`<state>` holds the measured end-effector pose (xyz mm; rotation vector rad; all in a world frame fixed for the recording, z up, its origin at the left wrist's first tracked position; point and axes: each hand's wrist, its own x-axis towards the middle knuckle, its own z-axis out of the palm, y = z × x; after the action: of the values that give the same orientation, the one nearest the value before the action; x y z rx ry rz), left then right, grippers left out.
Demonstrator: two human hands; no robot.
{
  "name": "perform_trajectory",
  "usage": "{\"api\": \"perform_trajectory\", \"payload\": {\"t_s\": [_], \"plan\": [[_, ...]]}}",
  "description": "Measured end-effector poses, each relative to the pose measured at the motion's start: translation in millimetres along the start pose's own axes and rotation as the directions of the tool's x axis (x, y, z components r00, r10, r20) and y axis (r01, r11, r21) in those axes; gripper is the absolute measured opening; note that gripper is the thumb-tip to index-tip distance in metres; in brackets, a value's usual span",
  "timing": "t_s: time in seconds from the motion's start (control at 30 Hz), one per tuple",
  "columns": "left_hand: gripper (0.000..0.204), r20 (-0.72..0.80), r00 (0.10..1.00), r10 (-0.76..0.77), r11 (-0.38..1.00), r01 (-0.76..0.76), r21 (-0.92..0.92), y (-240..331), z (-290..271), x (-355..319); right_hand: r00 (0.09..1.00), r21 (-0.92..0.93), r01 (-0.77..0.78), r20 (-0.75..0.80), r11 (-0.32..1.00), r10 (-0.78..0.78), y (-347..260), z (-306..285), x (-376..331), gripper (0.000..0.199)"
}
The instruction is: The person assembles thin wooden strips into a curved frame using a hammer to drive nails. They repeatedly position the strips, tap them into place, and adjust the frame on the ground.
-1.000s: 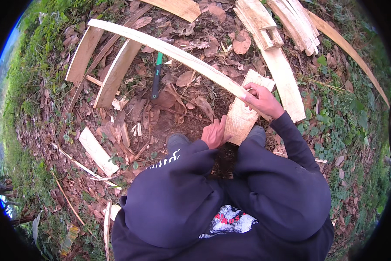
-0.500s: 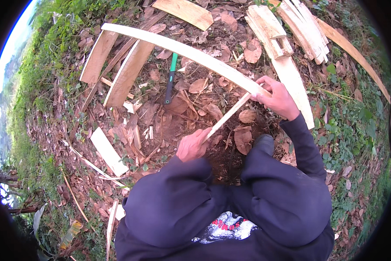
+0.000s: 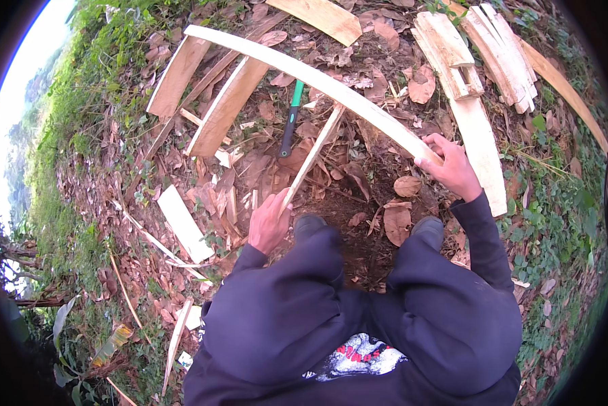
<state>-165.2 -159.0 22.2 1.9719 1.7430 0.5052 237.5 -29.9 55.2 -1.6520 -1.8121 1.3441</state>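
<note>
My left hand (image 3: 270, 222) is closed round the near end of a thin wooden stick (image 3: 312, 160). The stick slants up and away, and its far end meets the near edge of a long pale board (image 3: 304, 72), around the middle. At the board's right end, my right hand (image 3: 451, 166) grips it between thumb and fingers. The board's far left end lies against the tops of two short planks (image 3: 228, 108) that stand on edge. A tool with a green and black handle (image 3: 291, 125) lies on the ground beyond the stick, its upper end hidden by the board.
To the right lies a pale flat board (image 3: 479, 145) with a notched wood block (image 3: 446, 51) on it. Split wood pieces (image 3: 500, 54) are beside them. A short white board (image 3: 184, 223) lies at left among dry leaves and wood chips. My shoes (image 3: 428, 233) are close by.
My left hand has moved left and nearer, carrying the stick. The stick's far end has shifted from beside my right hand to the middle of the board. My right hand still holds the board's end.
</note>
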Motion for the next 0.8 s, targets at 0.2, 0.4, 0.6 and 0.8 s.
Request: {"api": "perform_trajectory", "payload": {"t_s": [0.2, 0.4, 0.6, 0.8], "plan": [[0.041, -0.027, 1.000, -0.015, 1.000, 0.016, 0.017, -12.9, 6.7, 3.6, 0.998, -0.059, -0.015, 0.067, 0.998, 0.019, 12.0, 10.8, 6.5, 0.042], [0.041, 0.045, 0.996, -0.081, 0.995, 0.083, -0.047, -20.1, 24.1, 6.6, 0.996, -0.179, 0.077, 0.047, 0.981, -0.069, 24.1, 25.6, 8.4, 0.047], [0.042, 0.021, 1.000, -0.009, 0.999, 0.010, -0.035, -27.9, 21.5, 7.6, 0.995, -0.201, 0.092, 0.063, 0.975, -0.081, 9.7, 30.7, 21.5, 0.051], [0.042, 0.088, 0.989, -0.117, 0.990, 0.109, 0.087, -25.5, 22.4, 12.1, 0.987, -0.213, 0.157, 0.024, 0.964, -0.156, 23.9, 39.7, 31.1, 0.053]]}}
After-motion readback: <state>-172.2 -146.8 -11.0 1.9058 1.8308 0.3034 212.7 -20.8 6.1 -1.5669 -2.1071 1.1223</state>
